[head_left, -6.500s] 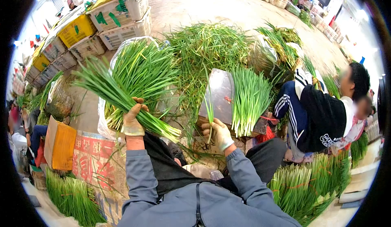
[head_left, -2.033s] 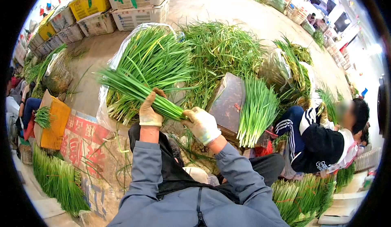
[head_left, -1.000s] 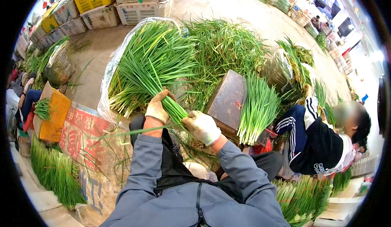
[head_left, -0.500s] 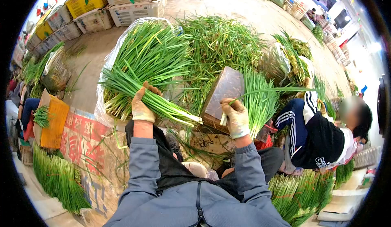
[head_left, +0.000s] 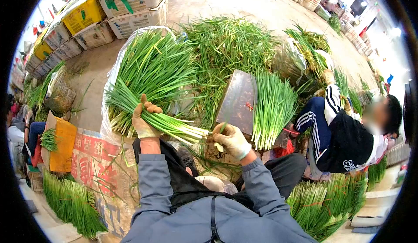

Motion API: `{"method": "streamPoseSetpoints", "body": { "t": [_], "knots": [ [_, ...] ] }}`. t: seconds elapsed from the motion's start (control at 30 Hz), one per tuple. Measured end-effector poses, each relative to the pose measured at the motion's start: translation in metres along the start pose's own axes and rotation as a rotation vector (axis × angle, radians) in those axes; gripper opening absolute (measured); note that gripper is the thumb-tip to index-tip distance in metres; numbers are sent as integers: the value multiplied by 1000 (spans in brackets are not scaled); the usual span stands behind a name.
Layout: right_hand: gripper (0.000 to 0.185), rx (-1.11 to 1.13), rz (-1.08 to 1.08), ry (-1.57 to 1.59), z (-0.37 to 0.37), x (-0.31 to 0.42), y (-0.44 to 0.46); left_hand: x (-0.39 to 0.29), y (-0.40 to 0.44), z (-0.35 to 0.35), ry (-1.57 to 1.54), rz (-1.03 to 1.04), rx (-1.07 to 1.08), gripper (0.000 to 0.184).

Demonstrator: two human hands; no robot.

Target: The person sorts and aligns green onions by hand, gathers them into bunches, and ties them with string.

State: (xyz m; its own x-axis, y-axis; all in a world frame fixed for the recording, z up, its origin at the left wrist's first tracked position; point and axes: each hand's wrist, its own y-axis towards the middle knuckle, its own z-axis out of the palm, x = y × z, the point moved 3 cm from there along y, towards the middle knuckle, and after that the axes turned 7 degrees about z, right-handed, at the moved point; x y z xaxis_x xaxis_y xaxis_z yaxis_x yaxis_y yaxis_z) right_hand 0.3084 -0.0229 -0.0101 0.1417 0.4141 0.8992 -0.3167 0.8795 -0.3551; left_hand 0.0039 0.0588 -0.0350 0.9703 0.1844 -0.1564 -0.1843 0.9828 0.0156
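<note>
My left hand (head_left: 146, 123), in a pale work glove, is closed around a bunch of garlic chives (head_left: 183, 129), white stem ends pointing right. Close to those ends my gloved right hand (head_left: 233, 140) pinches a chive stalk (head_left: 219, 147); its pale end shows below the fingers, and most of it is hidden. Beyond the left hand, more chives (head_left: 154, 62) lie in a white plastic bag (head_left: 109, 99). A dark, flat-topped block (head_left: 235, 103) stands beyond the right hand, with a small red tie (head_left: 249, 106) on it. Neatly aligned chives (head_left: 273, 112) lie along its right side.
A loose heap of chives (head_left: 230, 47) spreads ahead. Stacked crates (head_left: 135, 18) stand at the back left, near an orange board (head_left: 61, 149). On the right sits a person in a black-and-white top (head_left: 348, 142). Bundled chives (head_left: 322, 203) lie at lower right.
My right hand has moved left and slightly down, from beside the block to the bunch's stem ends. The long leaf stretching right from it no longer shows. The red tie is now visible.
</note>
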Motion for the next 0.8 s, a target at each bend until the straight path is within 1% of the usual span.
{"method": "streamPoseSetpoints", "body": {
  "t": [0.03, 0.07, 0.1, 0.13, 0.17, 0.2, 0.23, 0.27, 0.33, 0.4, 0.43, 0.5, 0.53, 0.63, 0.67, 0.73, 0.77, 0.8],
  "knots": [
    [10, -7, 17, 35, -5, 6, -7, 0, 0, 1, -11, -18, 47, 41],
    [10, -14, 34, 70, -12, 11, -13, -2, 1, 0, -11, -18, 46, 41],
    [10, -48, -58, 64, -21, 14, -16, -7, 2, 3, -46, 17, 55, 40],
    [10, -118, -54, 203, -32, 14, -22, -13, 4, 5, -81, 53, 64, 39],
    [9, -155, -92, 162, -39, 15, -23, -17, 5, 7, -129, 50, 130, 42],
    [10, -193, -132, 121, -42, 19, -24, -17, 5, 10, -130, 49, 131, 42],
    [10, -196, -133, 123, -42, 19, -25, -16, 4, 14, -157, 36, 190, 44],
    [10, -178, -117, 23, -39, 19, -24, -15, 4, 19, -183, 22, 248, 45],
    [13, -144, -117, -239, -21, 35, -26, -10, 0, 23, -180, 27, 240, 47],
    [12, -95, -27, -146, -10, 41, -21, -9, -3, 31, -170, 30, 281, 47],
    [12, -85, -41, -155, -9, 55, -15, -9, -3, 35, -162, 20, 332, 48],
    [14, 47, -78, -708, -3, 89, 6, -10, -6, 38, -133, 22, 365, 49],
    [21, 42, -153, -795, -7, 108, 23, -8, -7, 41, -123, 13, 394, 50],
    [68, -133, -78, -380, -28, 189, 79, -3, -12, 47, -96, 27, 416, 51],
    [80, -646, -201, -1051, -58, 202, 112, -2, -13, 48, -98, 29, 417, 51],
    [77, -741, -270, -1284, -27, 213, 86, -7, -13, 47, -120, 39, 413, 52],
    [70, -442, -223, -1060, -14, 194, 80, -9, -13, 45, -152, 48, 406, 52],
    [67, -191, -250, -1092, 1, 163, 68, -12, -14, 47, -137, 73, 396, 51]
  ]
}}
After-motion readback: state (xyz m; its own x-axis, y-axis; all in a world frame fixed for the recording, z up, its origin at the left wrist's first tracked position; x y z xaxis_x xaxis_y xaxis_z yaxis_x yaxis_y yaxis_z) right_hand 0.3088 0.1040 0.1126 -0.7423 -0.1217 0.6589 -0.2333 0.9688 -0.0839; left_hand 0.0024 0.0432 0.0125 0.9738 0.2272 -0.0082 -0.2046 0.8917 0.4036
